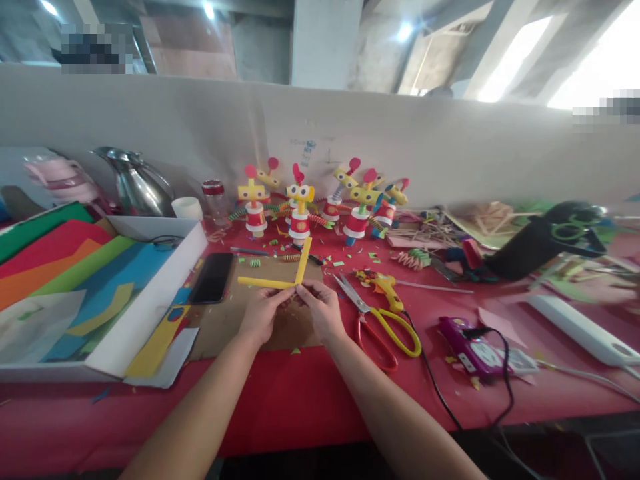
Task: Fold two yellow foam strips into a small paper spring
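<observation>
1. Now, in the head view, holding yellow paper strips [264, 283] over the brown board [215, 333], with left hand [261, 315] and right hand [324, 313] both closed, fingertips pinching at the meeting corner.
2. Looks very light, thin, bendy, probably easy to crease, hardly slippery; best gripped gently, flat, right at that corner.
3. Running lengthwise in an open L: one long axis towards nine o'clock, another towards twelve, tipped slightly to one.
4. Near the right hand, at roughly three o'clock, scissors [369, 310].

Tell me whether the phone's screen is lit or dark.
Dark. The phone, lying right of the white box, shows a plain black screen; whether it is switched off, I cannot tell.
</observation>
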`<state>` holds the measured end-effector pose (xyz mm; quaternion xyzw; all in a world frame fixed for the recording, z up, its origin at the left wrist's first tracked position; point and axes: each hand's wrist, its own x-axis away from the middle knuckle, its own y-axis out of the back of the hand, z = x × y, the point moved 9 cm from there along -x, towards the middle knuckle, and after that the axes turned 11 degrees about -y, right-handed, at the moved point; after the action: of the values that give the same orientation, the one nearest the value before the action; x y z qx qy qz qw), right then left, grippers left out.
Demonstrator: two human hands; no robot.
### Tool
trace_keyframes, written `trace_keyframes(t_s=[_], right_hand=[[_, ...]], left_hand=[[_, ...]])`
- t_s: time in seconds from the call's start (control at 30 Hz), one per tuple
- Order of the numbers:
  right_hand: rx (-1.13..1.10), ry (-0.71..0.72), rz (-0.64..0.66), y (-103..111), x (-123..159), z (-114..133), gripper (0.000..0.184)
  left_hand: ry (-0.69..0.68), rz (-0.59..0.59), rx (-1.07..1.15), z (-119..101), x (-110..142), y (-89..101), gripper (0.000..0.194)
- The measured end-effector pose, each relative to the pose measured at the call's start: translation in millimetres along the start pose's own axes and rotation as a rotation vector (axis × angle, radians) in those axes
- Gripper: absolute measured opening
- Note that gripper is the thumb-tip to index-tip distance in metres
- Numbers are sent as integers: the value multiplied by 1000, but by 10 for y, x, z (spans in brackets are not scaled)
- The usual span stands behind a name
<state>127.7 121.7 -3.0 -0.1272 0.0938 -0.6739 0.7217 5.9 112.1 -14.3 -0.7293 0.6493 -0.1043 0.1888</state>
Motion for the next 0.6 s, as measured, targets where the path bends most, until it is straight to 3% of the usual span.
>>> trace_keyframes(t_s=[0.2,0.4,0.6], right_hand=[[-10,-21,39,-61,8,-22,22],[-97,-50,32,-38,-4,-6,18],[-206,-150,51,-41,-34,-97,19]], left_hand=[[26,-60,17,-2,5,50,20],[67,41,40,36,-14,10,25],[82,13,112,76,-37,47,21]])
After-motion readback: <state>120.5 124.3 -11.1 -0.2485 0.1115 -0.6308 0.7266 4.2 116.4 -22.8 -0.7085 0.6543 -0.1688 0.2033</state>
